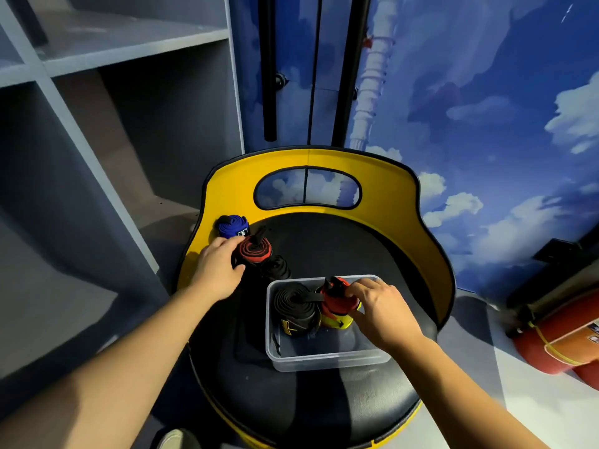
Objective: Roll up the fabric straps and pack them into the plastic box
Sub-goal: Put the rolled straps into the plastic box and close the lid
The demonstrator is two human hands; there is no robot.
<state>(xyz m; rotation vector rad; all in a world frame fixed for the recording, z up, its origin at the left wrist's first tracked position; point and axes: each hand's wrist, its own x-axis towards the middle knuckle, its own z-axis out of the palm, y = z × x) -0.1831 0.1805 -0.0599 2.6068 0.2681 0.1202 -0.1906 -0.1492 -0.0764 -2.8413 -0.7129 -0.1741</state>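
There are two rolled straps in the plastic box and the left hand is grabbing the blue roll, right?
Not quite. In the head view the left hand grips the red roll; the blue roll sits untouched behind it. Two rolls in the plastic box is right.

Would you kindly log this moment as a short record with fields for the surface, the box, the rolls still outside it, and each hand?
surface: black chair seat with yellow backrest
box: clear plastic box on the seat
in box: black roll; red and yellow roll, both on end
outside box: blue roll, red and black roll, small black roll
left hand: grips the red and black roll
right hand: holds the red and yellow roll inside the box
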